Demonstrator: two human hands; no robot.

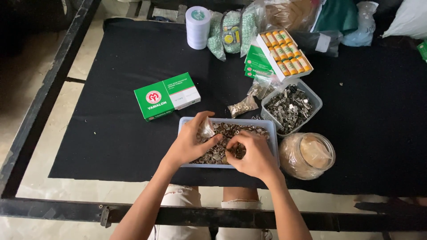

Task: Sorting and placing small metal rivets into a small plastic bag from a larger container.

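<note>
Hands met over the tray (272, 133), a shallow pale box on the black cloth (124, 58) heaped with small metal fittings (231, 130): the left hand (189, 144) pinched a small clear bag (206, 129) at the tray's near-left corner, and the right hand (253, 155) was curled with fingertips among the fittings, though whether it held any could not be told. Judged from the heap and the slack bag, bagging seemed barely begun; one filled bag (243, 106) lay just behind the tray.

Both hands (222, 149) in fastener tray (272, 133)
</note>
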